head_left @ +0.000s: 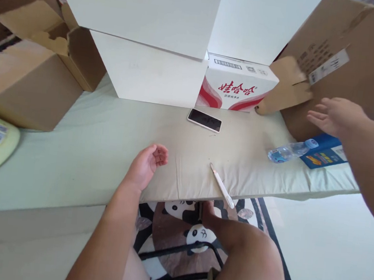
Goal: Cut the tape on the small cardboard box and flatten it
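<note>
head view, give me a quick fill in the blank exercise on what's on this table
1. The left hand rests on the table with its palm facing ____.
2. The right hand hovers near the large ____ box at the right.
3. The plastic bottle lies on its side beside a ____ booklet.
4. The phone lies in front of a box printed in white and ____.

Missing words: up; cardboard; blue; red

phone [204, 119], pen [222, 186], red-printed carton [237, 85]
</note>
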Motion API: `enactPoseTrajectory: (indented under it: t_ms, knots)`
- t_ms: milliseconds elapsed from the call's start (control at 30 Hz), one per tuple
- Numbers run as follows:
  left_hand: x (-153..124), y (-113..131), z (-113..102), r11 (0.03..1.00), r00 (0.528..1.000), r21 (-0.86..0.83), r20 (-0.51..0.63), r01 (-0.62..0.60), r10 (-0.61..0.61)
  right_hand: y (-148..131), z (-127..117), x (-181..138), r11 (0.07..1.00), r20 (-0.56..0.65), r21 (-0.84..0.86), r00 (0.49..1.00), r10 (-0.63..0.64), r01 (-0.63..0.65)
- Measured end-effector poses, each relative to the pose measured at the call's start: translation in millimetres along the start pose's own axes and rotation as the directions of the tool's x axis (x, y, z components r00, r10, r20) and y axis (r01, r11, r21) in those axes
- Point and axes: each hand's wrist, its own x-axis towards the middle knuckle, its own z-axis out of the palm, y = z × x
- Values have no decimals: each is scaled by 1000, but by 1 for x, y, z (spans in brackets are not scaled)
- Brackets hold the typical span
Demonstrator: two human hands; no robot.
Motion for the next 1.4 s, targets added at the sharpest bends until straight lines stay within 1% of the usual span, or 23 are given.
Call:
enactPoseTrajectory:
  t_ms: [100, 167, 233, 300, 367, 400, 467, 533, 600, 633, 700, 733, 767, 800, 867, 900, 933, 967, 1033, 1133, 1267, 1333, 1400]
  knots:
    - [-1, 4, -4, 1000, 1000, -19, 8, -19, 19, 7, 23, -20, 999, 159, 21, 986, 43, -47]
    - [-3, 7, -6, 999, 999, -41, 9, -31, 31, 17, 36, -45, 997, 275, -4, 958, 80, -82]
    - [-5, 9, -8, 996, 999, -73, 1, -44, 44, 26, 49, -75, 997, 405, -49, 912, 69, -53]
    - [-9, 13, -10, 991, 998, -124, -14, -57, 56, 32, 67, -109, 994, 540, -106, 841, 42, 19]
    - [-13, 17, -14, 975, 996, -209, -65, -70, 58, 37, 90, -145, 983, 674, -145, 739, 13, 115]
    - [-15, 20, -17, 966, 993, -248, -106, -78, 53, 39, 104, -163, 973, 736, -159, 677, 3, 169]
    - [-18, 25, -25, 944, 979, -309, -195, -112, 52, 42, 136, -198, 940, 826, -166, 562, -32, 298]
    - [-22, 31, -36, 921, 965, -358, -257, -152, 59, 47, 174, -232, 896, 905, -126, 420, -73, 427]
    - [-25, 36, -46, 904, 960, -395, -274, -165, 56, 49, 213, -266, 855, 955, -23, 263, -134, 518]
    - [-27, 39, -50, 897, 960, -411, -274, -165, 51, 50, 232, -283, 827, 965, 31, 198, -171, 561]
    - [-29, 44, -57, 881, 959, -442, -279, -167, 42, 46, 267, -319, 715, 965, 137, 69, -252, 685]
    - [-30, 46, -59, 873, 959, -458, -282, -168, 36, 42, 282, -338, 654, 961, 170, 22, -275, 737]
    - [-30, 49, -61, 863, 957, -475, -289, -171, 30, 38, 296, -357, 602, 956, 211, -33, -293, 770]
    - [-30, 51, -62, 853, 957, -494, -290, -169, 21, 32, 308, -377, 546, 940, 279, -108, -324, 790]
    - [-28, 53, -62, 833, 952, -521, -306, -186, 21, 21, 328, -414, 373, 877, 409, -244, -415, 833]
    - [-28, 54, -62, 824, 947, -530, -321, -201, 24, 16, 337, -431, 293, 851, 435, -283, -442, 852]
    - [-26, 54, -62, 817, 937, -531, -347, -225, 33, 12, 346, -446, 241, 844, 433, -297, -446, 869]
    - [-25, 53, -62, 816, 929, -529, -369, -233, 26, 9, 354, -459, 217, 851, 416, -294, -436, 883]
    - [-23, 52, -62, 823, 914, -512, -405, -244, 20, 8, 370, -479, 212, 868, 389, -279, -411, 897]
    - [-22, 48, -63, 821, 898, -489, -436, -294, 62, 15, 387, -494, 211, 874, 380, -275, -402, 901]
    - [-23, 46, -66, 827, 882, -474, -468, -302, 54, 25, 388, -497, 189, 885, 354, -263, -385, 916]
    - [-24, 46, -67, 832, 878, -470, -476, -294, 41, 27, 383, -496, 184, 896, 321, -235, -376, 929]
    - [-25, 45, -68, 837, 886, -477, -463, -269, 21, 27, 378, -494, 182, 901, 299, -213, -378, 937]
